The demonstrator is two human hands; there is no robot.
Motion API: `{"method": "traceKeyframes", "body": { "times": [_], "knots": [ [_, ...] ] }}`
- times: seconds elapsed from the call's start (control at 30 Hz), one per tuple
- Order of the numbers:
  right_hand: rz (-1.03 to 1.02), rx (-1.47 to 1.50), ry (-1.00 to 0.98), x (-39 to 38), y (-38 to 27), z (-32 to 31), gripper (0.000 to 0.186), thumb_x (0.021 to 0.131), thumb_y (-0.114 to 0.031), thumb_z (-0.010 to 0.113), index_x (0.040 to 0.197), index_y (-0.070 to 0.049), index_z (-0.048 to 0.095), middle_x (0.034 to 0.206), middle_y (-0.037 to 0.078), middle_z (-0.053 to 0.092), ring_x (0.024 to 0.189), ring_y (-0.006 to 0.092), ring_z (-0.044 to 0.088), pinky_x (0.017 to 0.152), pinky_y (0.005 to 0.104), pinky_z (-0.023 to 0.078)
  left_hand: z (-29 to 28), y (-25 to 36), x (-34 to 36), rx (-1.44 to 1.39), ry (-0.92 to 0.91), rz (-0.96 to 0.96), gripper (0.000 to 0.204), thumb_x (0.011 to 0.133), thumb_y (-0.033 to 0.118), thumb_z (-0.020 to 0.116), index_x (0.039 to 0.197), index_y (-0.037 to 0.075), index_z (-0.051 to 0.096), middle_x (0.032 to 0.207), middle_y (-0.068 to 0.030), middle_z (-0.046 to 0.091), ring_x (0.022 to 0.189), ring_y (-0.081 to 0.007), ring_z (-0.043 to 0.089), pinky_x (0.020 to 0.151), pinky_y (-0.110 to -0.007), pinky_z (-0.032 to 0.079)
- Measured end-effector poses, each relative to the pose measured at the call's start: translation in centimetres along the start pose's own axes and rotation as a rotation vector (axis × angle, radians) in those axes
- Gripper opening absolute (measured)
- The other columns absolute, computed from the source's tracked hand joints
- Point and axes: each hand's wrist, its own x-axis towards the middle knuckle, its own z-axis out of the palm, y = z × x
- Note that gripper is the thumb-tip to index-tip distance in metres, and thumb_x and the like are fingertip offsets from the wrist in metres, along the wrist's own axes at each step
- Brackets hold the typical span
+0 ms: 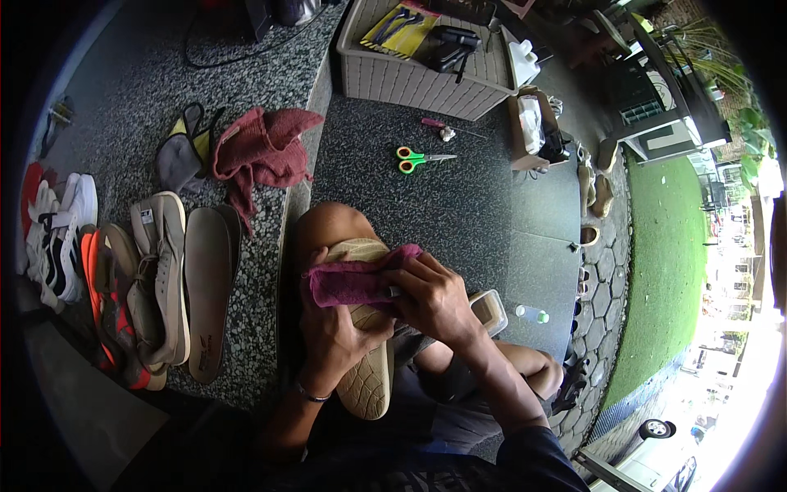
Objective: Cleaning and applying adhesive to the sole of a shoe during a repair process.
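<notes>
A tan shoe (366,384) lies over my lap with its cracked-patterned sole facing up. My left hand (334,338) is closed around the shoe's side, its thumb across the sole. A purple cloth (348,284) is draped over the middle of the shoe. Gripping the cloth's right end, my right hand (433,297) presses near the shoe's edge with fingers bent. The cloth hides part of the sole and some of my left fingers.
Left on the speckled ledge are a grey shoe (170,279), an insole (208,295), several other shoes and a maroon cloth (264,156). Green-handled scissors (422,159) lie ahead, before a woven-pattern box (418,86). A plastic container (489,312) and small bottle (531,314) stand right.
</notes>
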Motion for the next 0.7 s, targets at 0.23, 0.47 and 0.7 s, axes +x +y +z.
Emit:
{"method": "traceKeyframes", "body": {
  "times": [0.23, 0.47, 0.7],
  "knots": [
    [0.060, 0.030, 0.037, -0.7, -0.4, -0.5, 0.034, 0.071, -0.007, 0.078, 0.105, -0.010, 0.072, 0.099, 0.006, 0.070, 0.093, 0.0294, 0.068, 0.079, 0.0401, 0.061, -0.2, 0.7, 0.0, 0.005, 0.029, -0.039, 0.099, 0.069, 0.042, 0.091, 0.144, -0.003, 0.046, 0.139, -0.0268, 0.052, 0.137, -0.0465, 0.045, 0.112, -0.057, 0.043],
    [0.034, 0.135, 0.000, 0.9, -0.3, 0.4, 0.034, 0.078, -0.010, 0.075, 0.111, -0.011, 0.072, 0.105, 0.008, 0.070, 0.099, 0.0302, 0.070, 0.080, 0.0394, 0.060, 0.1, -0.2, 0.3, 0.018, 0.011, 0.020, 0.096, 0.069, 0.043, 0.090, 0.142, -0.002, 0.047, 0.144, -0.0242, 0.051, 0.138, -0.0472, 0.044, 0.113, -0.059, 0.040],
    [0.107, 0.112, 0.040, -1.3, 0.3, 0.3, 0.033, 0.078, -0.009, 0.074, 0.111, -0.010, 0.072, 0.102, 0.009, 0.071, 0.094, 0.0306, 0.071, 0.079, 0.0398, 0.060, 0.5, 0.5, -0.5, 0.067, -0.001, -0.053, 0.098, 0.069, 0.044, 0.090, 0.144, 0.000, 0.043, 0.148, -0.0288, 0.043, 0.137, -0.0475, 0.044, 0.113, -0.059, 0.041]
  ]
}}
